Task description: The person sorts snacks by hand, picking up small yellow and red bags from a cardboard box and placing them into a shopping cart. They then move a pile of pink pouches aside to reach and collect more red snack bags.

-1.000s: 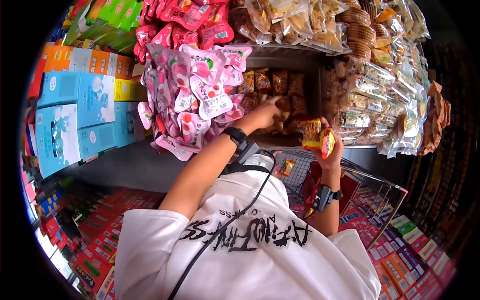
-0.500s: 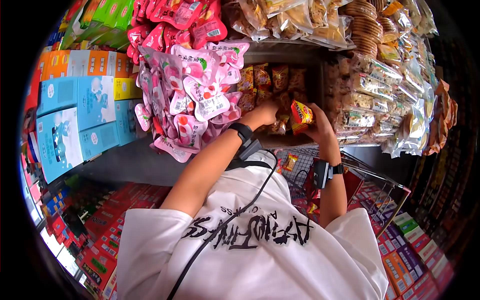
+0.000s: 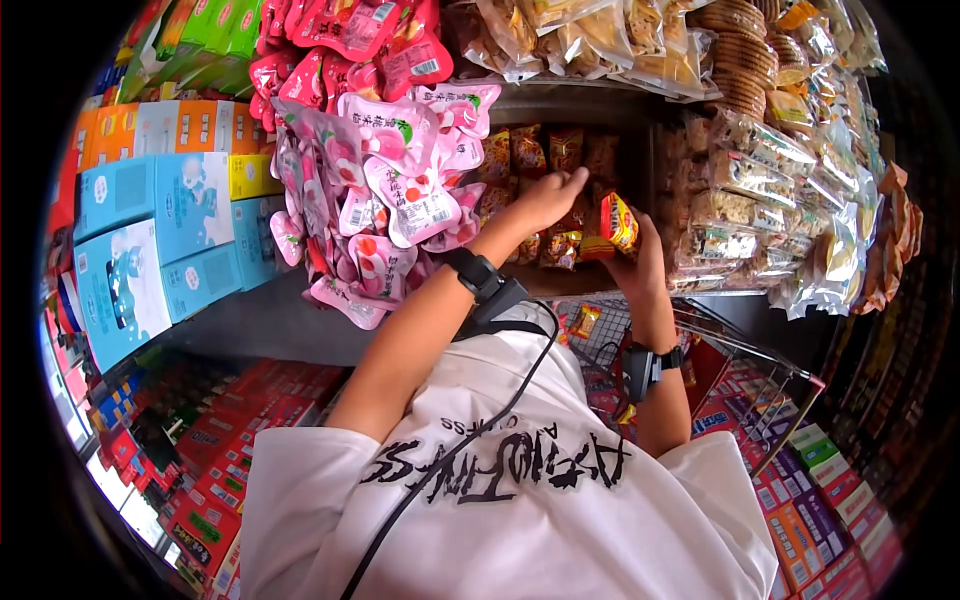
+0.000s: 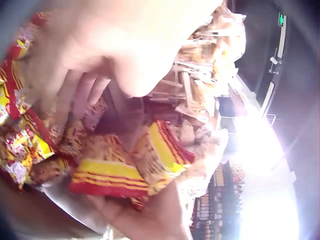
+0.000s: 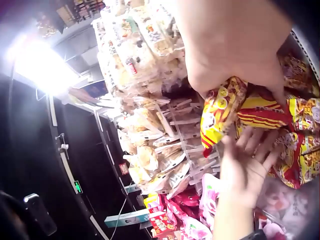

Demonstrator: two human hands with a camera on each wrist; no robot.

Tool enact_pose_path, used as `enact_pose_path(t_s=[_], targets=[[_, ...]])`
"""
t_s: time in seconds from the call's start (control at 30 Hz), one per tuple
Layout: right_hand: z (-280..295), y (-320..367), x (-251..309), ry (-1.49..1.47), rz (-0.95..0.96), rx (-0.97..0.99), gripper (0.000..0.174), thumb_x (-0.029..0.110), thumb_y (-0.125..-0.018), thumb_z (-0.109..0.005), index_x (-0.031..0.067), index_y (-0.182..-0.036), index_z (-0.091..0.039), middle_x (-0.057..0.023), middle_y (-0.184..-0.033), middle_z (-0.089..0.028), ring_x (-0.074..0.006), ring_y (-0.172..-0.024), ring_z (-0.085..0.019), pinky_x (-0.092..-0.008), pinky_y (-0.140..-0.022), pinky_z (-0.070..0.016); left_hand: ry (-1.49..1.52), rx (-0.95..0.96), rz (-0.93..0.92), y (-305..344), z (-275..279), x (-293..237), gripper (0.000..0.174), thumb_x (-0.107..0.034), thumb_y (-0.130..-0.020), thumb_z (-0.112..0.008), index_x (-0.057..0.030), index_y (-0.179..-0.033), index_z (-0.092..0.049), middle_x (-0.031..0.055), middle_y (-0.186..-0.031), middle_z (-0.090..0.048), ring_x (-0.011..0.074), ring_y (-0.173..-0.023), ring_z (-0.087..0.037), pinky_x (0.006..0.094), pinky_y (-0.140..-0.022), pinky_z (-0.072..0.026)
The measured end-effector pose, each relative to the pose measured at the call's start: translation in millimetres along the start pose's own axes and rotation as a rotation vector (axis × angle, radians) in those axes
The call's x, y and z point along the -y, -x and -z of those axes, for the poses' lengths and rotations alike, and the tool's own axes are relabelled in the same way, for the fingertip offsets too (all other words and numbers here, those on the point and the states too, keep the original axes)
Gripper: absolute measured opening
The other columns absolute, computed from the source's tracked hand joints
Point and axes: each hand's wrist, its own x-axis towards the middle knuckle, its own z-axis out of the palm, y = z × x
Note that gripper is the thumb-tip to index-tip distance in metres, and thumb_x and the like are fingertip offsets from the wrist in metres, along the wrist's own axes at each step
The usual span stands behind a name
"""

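In the head view my left hand (image 3: pixel 548 200) is over the snack box (image 3: pixel 640 150), above small yellow-and-red snack packets (image 3: pixel 563 248). The right wrist view shows its palm with loosely extended fingers (image 5: pixel 260 142) and nothing gripped in them. At the box's right side my right hand (image 3: pixel 640 262) holds a yellow-and-red packet (image 3: pixel 618 222) upright. A second packet (image 4: pixel 110 167) sits beside it in that hand, seen in the left wrist view. Part of the right hand's grip is hidden behind the packets.
Pink candy bags (image 3: pixel 410 190) are heaped left of the box. Clear-wrapped snack bars (image 3: pixel 750 180) are stacked on its right, with bagged pastries (image 3: pixel 600 40) behind. Blue cartons (image 3: pixel 195 200) stand far left. Below the shelf is a wire cart (image 3: pixel 610 325) holding a few packets.
My right hand has come from the box's front right edge into the box with its packets. My left hand dipped nearer the packets, then rose and shifted right.
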Motion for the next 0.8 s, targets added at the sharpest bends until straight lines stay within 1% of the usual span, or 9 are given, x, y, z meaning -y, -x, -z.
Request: enact_pose_path(t_s=[0.07,0.13,0.2,0.3,0.37,0.47,0.57,0.7,0.8], targets=[[7,-6,-9,-0.148,0.012,0.047,0.036,0.029,-0.096,-0.044,0.0059,-0.118,-0.059,-0.0081,-0.111,-0.064,-0.0220,-0.105,-0.061,-0.0410,-0.091,-0.0489,0.105,0.207,0.019,11,2,-20,0.053,-0.047,-0.095,-0.053,0.0047,-0.106,-0.060,0.0222,-0.097,-0.067,0.0315,-0.093,-0.064,0.0373,-0.083,-0.0480],[1,-4,-9,-0.234,0.028,0.052,0.036,0.026,-0.095,-0.041,0.0047,-0.117,-0.060,-0.0094,-0.110,-0.065,-0.0248,-0.105,-0.061,-0.0432,-0.094,-0.0472,-0.133,0.102,-0.242,13,-9,-5,0.052,-0.035,-0.084,-0.071,0.0030,-0.117,-0.055,0.0188,-0.107,-0.065,0.0248,-0.102,-0.062,0.0338,-0.091,-0.0466],[6,-6,-10,-0.352,0.027,0.138,0.036,0.025,-0.094,-0.040,0.0039,-0.116,-0.060,-0.0104,-0.109,-0.065,-0.0261,-0.104,-0.060,-0.0446,-0.095,-0.0464,-0.013,0.112,-0.198,16,-14,-4,0.054,-0.026,-0.082,-0.073,0.0039,-0.122,-0.052,0.0202,-0.111,-0.064,0.0257,-0.105,-0.061,0.0341,-0.092,-0.0463],[19,-4,-8,-0.357,0.024,0.192,0.039,0.027,-0.093,-0.041,0.0031,-0.116,-0.060,-0.0134,-0.114,-0.065,-0.0273,-0.106,-0.060,-0.0457,-0.096,-0.0455,0.148,0.189,-0.082,18,-3,-12,0.048,-0.019,-0.084,-0.063,0.0052,-0.124,-0.052,0.0229,-0.116,-0.063,0.0318,-0.109,-0.060,0.0360,-0.094,-0.0457],[10,7,-5,-0.255,0.029,0.087,0.041,0.032,-0.093,-0.041,0.0047,-0.118,-0.060,-0.0131,-0.115,-0.064,-0.0273,-0.107,-0.059,-0.0457,-0.095,-0.0456,-0.033,0.139,-0.054,15,1,-7,0.045,-0.017,-0.085,-0.056,0.0060,-0.124,-0.053,0.0242,-0.120,-0.061,0.0349,-0.112,-0.059,0.0373,-0.095,-0.0450],[12,7,-4,-0.215,-0.043,0.214,0.040,0.033,-0.095,-0.043,0.0058,-0.120,-0.059,-0.0126,-0.116,-0.062,-0.0265,-0.107,-0.059,-0.0443,-0.094,-0.0462,-0.227,0.100,0.055,10,3,-1,0.045,-0.015,-0.085,-0.047,0.0072,-0.123,-0.054,0.0268,-0.124,-0.057,0.0385,-0.116,-0.056,0.0398,-0.097,-0.0438],[23,-5,-21,0.126,0.002,-0.211,0.036,0.032,-0.095,-0.053,0.0043,-0.117,-0.059,-0.0092,-0.113,-0.063,-0.0229,-0.107,-0.060,-0.0422,-0.088,-0.0512,-0.280,-0.012,0.099,23,-3,-4,0.051,-0.029,-0.087,-0.058,0.0066,-0.123,-0.054,0.0274,-0.124,-0.057,0.0380,-0.117,-0.055,0.0408,-0.098,-0.0440],[11,5,-15,0.232,0.057,-0.287,0.028,0.024,-0.089,-0.064,0.0028,-0.108,-0.064,-0.0070,-0.099,-0.067,-0.0195,-0.087,-0.066,-0.0336,-0.078,-0.0546,-0.330,-0.039,0.007,30,-1,-5,0.057,-0.031,-0.082,-0.070,0.0050,-0.123,-0.055,0.0258,-0.122,-0.059,0.0379,-0.115,-0.056,0.0405,-0.096,-0.0450],[9,7,-18,0.280,0.137,-0.262,0.028,0.018,-0.085,-0.068,0.0000,-0.107,-0.064,-0.0079,-0.098,-0.067,-0.0181,-0.084,-0.067,-0.0311,-0.072,-0.0550,-0.374,-0.017,-0.036,21,0,5,0.052,-0.025,-0.079,-0.073,0.0029,-0.120,-0.058,0.0250,-0.118,-0.061,0.0379,-0.111,-0.058,0.0416,-0.094,-0.0462]])
